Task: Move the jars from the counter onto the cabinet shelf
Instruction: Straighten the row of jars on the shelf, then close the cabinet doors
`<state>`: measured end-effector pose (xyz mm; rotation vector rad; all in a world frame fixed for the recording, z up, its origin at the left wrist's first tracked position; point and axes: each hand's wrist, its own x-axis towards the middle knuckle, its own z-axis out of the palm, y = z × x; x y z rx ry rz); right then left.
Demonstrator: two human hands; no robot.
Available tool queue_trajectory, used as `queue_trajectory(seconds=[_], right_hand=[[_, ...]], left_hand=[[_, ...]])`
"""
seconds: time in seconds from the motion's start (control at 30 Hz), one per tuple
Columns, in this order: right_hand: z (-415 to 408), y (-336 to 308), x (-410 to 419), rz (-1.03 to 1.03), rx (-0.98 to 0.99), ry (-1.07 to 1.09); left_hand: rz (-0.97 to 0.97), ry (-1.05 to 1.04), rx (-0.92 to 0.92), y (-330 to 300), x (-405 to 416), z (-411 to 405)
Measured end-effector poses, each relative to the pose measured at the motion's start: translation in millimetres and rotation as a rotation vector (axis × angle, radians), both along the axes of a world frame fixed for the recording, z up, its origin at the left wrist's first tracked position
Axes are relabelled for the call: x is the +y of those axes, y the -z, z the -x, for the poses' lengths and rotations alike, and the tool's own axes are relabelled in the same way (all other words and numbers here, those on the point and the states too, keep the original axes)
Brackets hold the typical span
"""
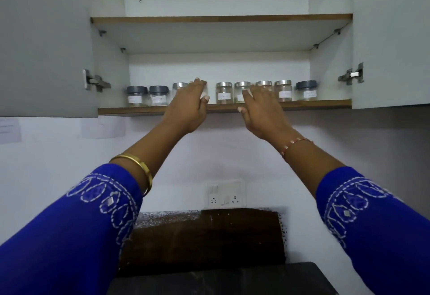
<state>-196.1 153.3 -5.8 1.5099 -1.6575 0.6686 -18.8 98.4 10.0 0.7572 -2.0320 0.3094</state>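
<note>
A row of several small glass jars stands on the lower cabinet shelf [139, 110]. Two grey-lidded jars [137, 95] are at the left, silver-lidded jars [223, 92] fill the middle, and one grey-lidded jar [306, 90] is at the right. My left hand [189, 106] reaches onto the shelf and grips a jar [206, 91] that it mostly hides, fingers over the lid and thumb on the side. My right hand [261, 108] lies with straight fingers against the front of two silver-lidded jars [263, 83], thumb below the shelf edge.
Both grey cabinet doors [46, 38] stand open to the sides. The upper shelf [221, 18] shows only its underside. A socket panel [226, 193] is on the wall below. The dark counter [232, 278] lies at the bottom, with a brown backsplash [209, 236] behind it.
</note>
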Motion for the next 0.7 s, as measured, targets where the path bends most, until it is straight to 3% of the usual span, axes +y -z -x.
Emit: queue_trajectory(seconds=[0.7], right_hand=[[-229,5,9,-0.017,0.016,-0.557]], left_hand=[[0.103,-0.373,0.263,21,111,-204]])
